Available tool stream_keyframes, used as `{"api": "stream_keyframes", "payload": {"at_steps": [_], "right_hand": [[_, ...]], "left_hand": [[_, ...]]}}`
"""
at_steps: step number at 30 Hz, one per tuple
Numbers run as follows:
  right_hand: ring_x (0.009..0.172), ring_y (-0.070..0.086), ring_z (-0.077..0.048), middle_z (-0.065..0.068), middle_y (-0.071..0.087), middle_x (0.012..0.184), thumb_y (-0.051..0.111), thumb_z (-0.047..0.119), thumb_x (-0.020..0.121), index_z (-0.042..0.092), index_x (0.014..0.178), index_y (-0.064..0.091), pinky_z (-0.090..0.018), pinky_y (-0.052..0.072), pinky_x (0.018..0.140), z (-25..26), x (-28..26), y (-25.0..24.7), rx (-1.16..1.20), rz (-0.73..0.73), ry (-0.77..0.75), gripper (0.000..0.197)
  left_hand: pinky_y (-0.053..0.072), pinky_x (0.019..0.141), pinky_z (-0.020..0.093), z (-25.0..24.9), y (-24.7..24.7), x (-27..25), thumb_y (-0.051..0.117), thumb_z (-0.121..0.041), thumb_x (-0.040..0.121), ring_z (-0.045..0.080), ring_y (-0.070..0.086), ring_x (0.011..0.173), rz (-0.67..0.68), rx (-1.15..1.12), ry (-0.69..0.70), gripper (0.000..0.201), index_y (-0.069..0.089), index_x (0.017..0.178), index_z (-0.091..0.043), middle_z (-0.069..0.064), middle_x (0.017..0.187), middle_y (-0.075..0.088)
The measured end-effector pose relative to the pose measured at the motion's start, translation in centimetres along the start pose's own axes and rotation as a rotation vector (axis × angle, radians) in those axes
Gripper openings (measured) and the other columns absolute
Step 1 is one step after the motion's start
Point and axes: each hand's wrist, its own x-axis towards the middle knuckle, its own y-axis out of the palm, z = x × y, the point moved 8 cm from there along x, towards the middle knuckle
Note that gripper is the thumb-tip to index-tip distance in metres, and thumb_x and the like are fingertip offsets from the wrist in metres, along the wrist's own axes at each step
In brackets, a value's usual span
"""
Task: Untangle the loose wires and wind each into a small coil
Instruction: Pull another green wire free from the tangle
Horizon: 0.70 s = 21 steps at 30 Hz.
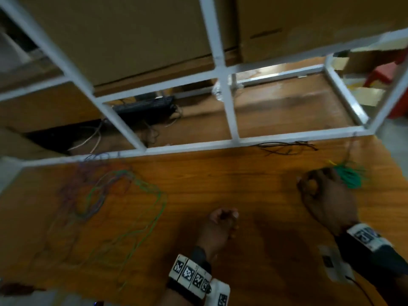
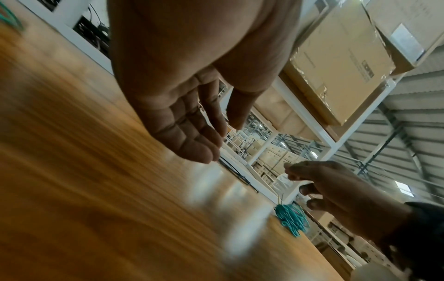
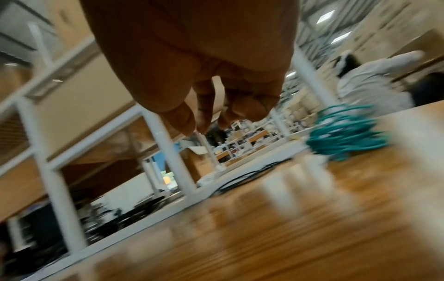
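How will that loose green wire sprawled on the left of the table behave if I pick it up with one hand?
The loose green wire looks thin and lies in wide slack loops, so it will probably droop limply. It crosses the purple wires, so lifting it may drag those along. It seems light, and likely to slide on the glossy table.

Warehouse: stacked cardboard boxes (image 2: 336,62) on white metal racking (image 1: 223,69), corrugated roof (image 2: 396,136)
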Motion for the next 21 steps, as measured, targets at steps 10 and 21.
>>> {"api": "stream_keyframes", "payload": {"at_steps": [10, 21], "right_hand": [[0.057, 0.049, 0.003, 0.013, 0.064, 0.087, 0.068, 0.026, 0.096, 0.034, 0.083, 0.062, -0.023, 0.037, 0.052, 24.8, -6.2, 18.9, 0.201, 0.388, -0.253, 0.017], [0.062, 0.061, 0.0, 0.011, 0.069, 0.077, 0.067, 0.033, 0.097, 0.032, 0.079, 0.066, -0.026, 0.045, 0.057, 39.9, -8.4, 32.9, 0.142, 0.593, -0.292, 0.018]], "left_hand": [[0.056, 0.063, 0.029, 2.0, -22.2, -1.1, 0.069, -0.021, 0.095, 0.021, 0.067, 0.075, -0.183, -0.001, 0.202, 0.01, 0.076, 0.101, -0.018, 0.007, 0.089, 0.075], [0.047, 0.072, 0.027, 0.1, -55.6, -0.5, 0.082, -0.026, 0.082, 0.016, 0.067, 0.09, -0.682, 0.531, 0.301, 0.023, 0.072, 0.102, -0.03, -0.005, 0.102, 0.071]]}}
